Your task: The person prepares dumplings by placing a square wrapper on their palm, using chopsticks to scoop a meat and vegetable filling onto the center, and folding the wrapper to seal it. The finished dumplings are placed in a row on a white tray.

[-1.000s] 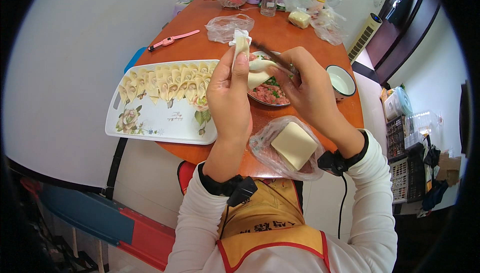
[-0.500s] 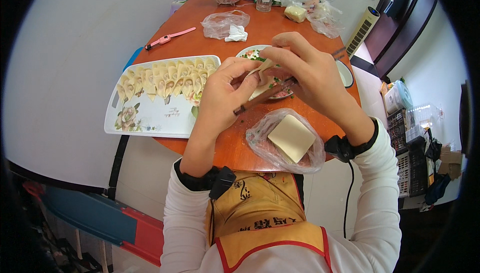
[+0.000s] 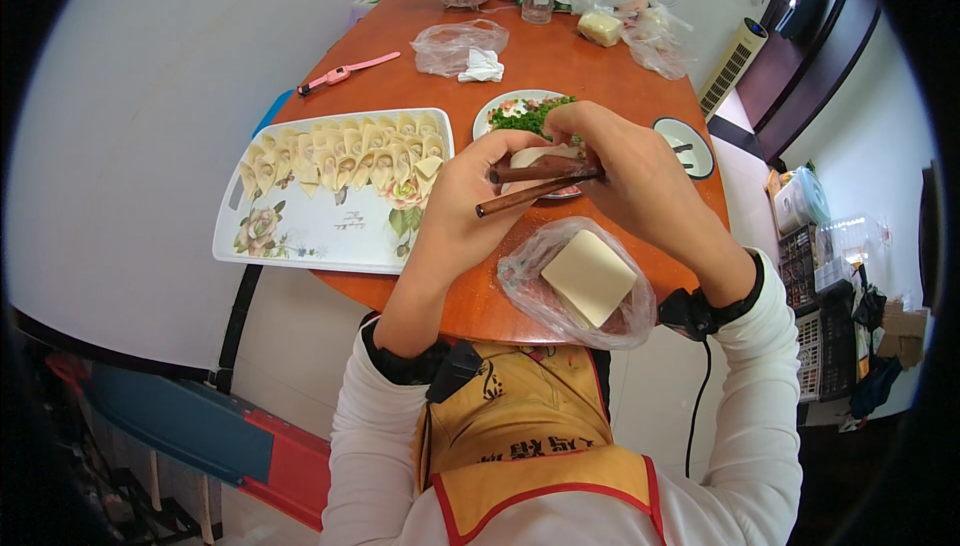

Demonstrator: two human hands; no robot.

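Head view, pale wrapper (image 3: 533, 157), between the fingers (image 3: 492, 149)

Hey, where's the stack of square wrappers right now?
In the head view, the stack of square wrappers is right of centre, ringed by a clear plastic bag at the table's near edge, below the right hand in the picture.

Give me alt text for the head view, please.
Two bare hands hold a pale dough wrapper and brown chopsticks over a round white plate of chopped greens. To their left, a white floral rectangular tray holds pale folded dumplings; nearer, pale square wrappers sit on clear plastic.
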